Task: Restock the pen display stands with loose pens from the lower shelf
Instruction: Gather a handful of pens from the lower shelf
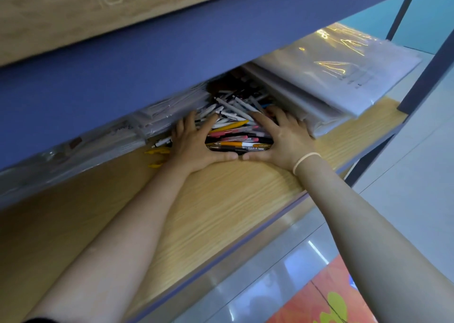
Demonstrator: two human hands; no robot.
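A heap of loose pens [235, 128], white, yellow, pink and black, lies on the wooden lower shelf [221, 199] under a blue shelf edge. My left hand [194, 143] rests flat on the left side of the heap, fingers spread. My right hand [280, 135] lies flat on the right side, fingers reaching over the pens. The two thumbs nearly touch at the front of the heap, enclosing it. Neither hand grips a pen. No display stand is in view.
Plastic-wrapped paper stacks [331, 76] lie right of the pens; more wrapped packs [152, 118] lie on the left. Two stray yellow pens [157, 151] sit left of my left hand. The blue upper shelf [172, 59] overhangs closely. A blue upright post [427, 72] stands right.
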